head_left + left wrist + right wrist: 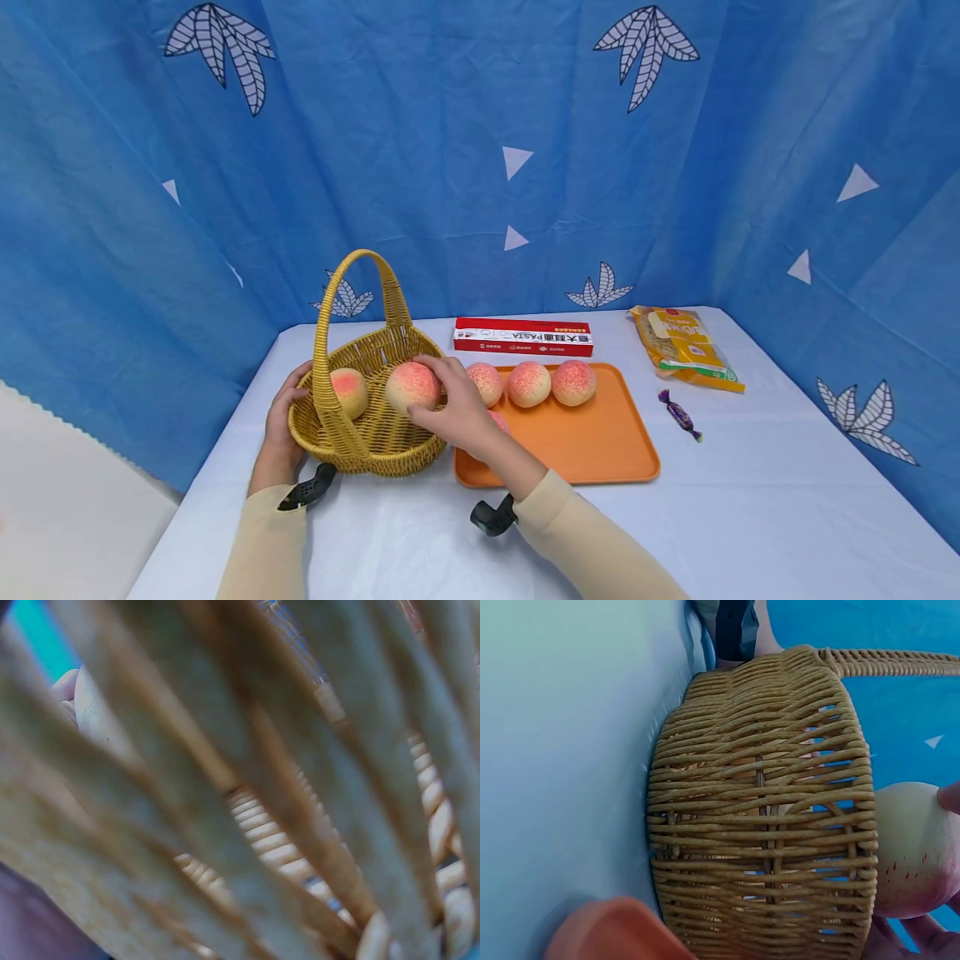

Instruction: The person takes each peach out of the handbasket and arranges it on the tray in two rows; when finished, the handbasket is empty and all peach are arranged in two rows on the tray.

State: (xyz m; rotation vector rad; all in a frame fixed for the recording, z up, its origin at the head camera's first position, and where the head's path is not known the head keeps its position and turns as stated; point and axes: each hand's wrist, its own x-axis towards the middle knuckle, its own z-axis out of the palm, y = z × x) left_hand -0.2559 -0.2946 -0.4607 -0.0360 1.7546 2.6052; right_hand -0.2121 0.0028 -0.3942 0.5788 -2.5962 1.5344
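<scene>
My right hand holds a pink-and-cream peach over the wicker basket, thumb and fingers on either side of it. In the right wrist view this peach shows just beyond the basket's rim. Another peach lies inside the basket at its left, partly behind the tall handle. My left hand grips the basket's left side, fingers at the rim. Blurred wicker strands fill most of the left wrist view.
Right of the basket, an orange tray bears several peaches, one partly hidden by my right hand. A red pasta box lies behind the tray. To the right are a yellow food packet and a purple wrapped candy.
</scene>
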